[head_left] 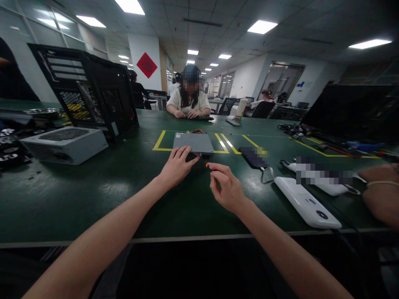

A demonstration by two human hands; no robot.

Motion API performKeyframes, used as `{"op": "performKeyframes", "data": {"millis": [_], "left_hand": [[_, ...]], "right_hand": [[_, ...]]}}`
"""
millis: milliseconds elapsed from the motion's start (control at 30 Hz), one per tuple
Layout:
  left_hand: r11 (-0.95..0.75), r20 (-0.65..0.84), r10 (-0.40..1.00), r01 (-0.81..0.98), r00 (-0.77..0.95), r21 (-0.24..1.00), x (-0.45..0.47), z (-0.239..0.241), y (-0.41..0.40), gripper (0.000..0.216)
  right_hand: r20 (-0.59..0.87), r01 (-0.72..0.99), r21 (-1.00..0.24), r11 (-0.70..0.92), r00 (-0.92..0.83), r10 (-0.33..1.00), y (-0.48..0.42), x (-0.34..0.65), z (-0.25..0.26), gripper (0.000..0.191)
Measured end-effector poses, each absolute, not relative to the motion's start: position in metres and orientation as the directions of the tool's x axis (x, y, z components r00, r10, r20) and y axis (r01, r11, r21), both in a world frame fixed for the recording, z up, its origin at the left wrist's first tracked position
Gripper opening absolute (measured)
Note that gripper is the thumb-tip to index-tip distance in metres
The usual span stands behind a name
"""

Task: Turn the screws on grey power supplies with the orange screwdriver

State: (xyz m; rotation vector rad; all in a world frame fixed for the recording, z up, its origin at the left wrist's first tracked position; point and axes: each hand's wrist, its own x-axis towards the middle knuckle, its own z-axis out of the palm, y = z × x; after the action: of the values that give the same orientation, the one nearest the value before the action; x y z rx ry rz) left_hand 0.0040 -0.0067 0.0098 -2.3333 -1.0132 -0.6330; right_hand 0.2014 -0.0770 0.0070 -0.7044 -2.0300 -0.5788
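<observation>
A grey computer power supply [195,142] lies flat on the green table in front of me, its cables at the far side. My left hand [176,166] grips its near left edge, fingertips on the top face and thumb along the near side. Just off the near right corner, my right hand [227,186] pinches a slim orange-and-black tool [208,165], which looks like a small screwdriver. Its tip points toward the near side of the power supply, but I cannot tell whether it touches. Most of the tool is hidden by my fingers.
An open black computer case [109,89] and a second power supply [67,143] stand at left. Rightward lie a phone [252,157], white power banks [307,201] and cables. Another person's hand [382,193] is at the right edge; a person [190,99] sits opposite.
</observation>
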Motion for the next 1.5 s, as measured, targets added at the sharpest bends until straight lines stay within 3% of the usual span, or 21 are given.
{"op": "performKeyframes", "data": {"millis": [167, 333, 733, 1333, 1500], "left_hand": [[-0.602, 0.608, 0.511, 0.758, 0.608, -0.253, 0.0041, 0.0085, -0.0057, 0.04], [-0.605, 0.604, 0.516, 0.758, 0.607, -0.245, 0.0039, 0.0087, -0.0059, 0.04], [-0.585, 0.597, 0.516, 0.762, 0.614, -0.278, 0.0049, 0.0094, -0.0066, 0.038], [-0.588, 0.599, 0.52, 0.764, 0.609, -0.266, 0.0044, 0.0086, -0.006, 0.04], [-0.584, 0.6, 0.518, 0.765, 0.61, -0.273, 0.0047, 0.009, -0.0064, 0.039]], "right_hand": [[0.874, 0.719, 0.111, 0.686, -0.4, 0.278, -0.0765, 0.2021, 0.0069, 0.029], [0.873, 0.674, 0.028, 0.738, -0.376, 0.31, -0.0768, 0.2015, 0.006, 0.038], [0.866, 0.697, 0.083, 0.712, -0.403, 0.295, -0.0758, 0.2009, 0.0067, 0.036], [0.846, 0.675, 0.029, 0.737, -0.409, 0.342, -0.077, 0.2025, 0.005, 0.037], [0.837, 0.678, 0.103, 0.728, -0.455, 0.305, -0.0776, 0.2021, 0.0064, 0.034]]}}
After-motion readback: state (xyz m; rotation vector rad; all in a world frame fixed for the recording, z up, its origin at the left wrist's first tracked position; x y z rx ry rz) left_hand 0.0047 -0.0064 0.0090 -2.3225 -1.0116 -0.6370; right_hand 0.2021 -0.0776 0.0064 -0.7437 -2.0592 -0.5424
